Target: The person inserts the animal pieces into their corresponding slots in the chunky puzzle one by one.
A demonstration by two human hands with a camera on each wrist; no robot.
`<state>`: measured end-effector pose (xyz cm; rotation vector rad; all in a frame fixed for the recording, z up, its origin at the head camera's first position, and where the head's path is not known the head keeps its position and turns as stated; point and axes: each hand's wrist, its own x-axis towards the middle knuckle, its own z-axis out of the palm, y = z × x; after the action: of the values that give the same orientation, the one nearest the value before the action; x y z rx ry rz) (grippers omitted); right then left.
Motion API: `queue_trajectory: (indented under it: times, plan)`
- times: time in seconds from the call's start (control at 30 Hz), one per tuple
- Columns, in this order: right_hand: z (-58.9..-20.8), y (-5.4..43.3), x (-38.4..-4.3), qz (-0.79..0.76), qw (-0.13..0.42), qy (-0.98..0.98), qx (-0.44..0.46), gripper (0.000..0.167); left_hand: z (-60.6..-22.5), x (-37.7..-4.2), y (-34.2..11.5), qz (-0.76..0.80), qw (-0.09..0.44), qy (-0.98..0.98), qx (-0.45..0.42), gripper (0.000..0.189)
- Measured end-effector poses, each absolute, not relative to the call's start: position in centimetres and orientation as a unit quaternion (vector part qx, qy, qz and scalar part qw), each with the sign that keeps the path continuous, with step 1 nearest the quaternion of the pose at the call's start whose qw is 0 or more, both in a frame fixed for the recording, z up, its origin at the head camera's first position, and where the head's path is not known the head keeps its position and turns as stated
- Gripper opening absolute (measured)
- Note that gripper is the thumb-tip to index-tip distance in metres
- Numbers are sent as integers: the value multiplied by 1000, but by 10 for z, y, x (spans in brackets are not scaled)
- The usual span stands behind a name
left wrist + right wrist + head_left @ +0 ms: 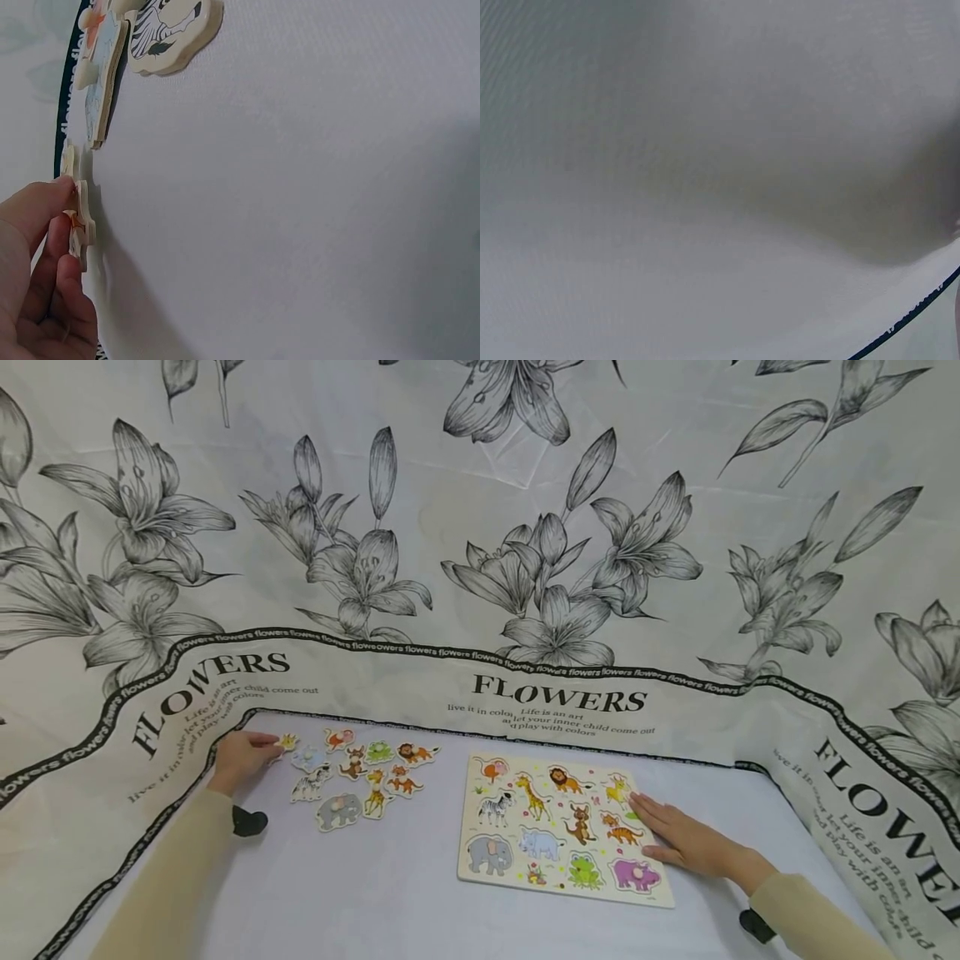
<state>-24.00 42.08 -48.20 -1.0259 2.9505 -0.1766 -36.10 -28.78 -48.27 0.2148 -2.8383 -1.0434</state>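
My left hand pinches a small yellow animal puzzle piece at the far left of the table. In the left wrist view, thumb and fingers grip the thin wooden piece edge-on; its picture is mostly hidden. Beside that hand lie loose pieces: a blue animal, a zebra, a monkey and an elephant. My right hand rests with extended fingers over the right edge of the wooden animal puzzle board. The right wrist view shows mainly cloth and shadow.
More pieces lie between the left hand and board: a kangaroo, frog, lion, giraffe and tiger. A white cloth covers the table. Flower-printed fabric hangs behind and along both sides.
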Motion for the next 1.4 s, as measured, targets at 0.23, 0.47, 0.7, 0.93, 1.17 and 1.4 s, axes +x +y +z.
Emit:
queue_trajectory:
  times: [0.23,0.47,0.7,0.93,1.17,1.4]
  plan:
    - [-483,419,-238,-63,14,945,-320,70,-483,-355,-285,-350,79,-930,74,30]
    - [-481,419,-238,-69,32,949,-305,71,-479,-347,-278,-356,116,-923,88,28]
    - [-478,418,-237,-83,40,949,-302,71,-470,-342,-269,-360,133,-918,100,29]
    - [-483,419,-238,-92,37,950,-296,71,-468,-341,-263,-359,116,-920,104,31]
    - [-485,419,-239,-97,53,953,-281,73,-464,-337,-254,-360,126,-921,80,30]
    - [-488,421,-239,-86,20,948,-305,71,-464,-334,-243,-359,119,-923,71,32]
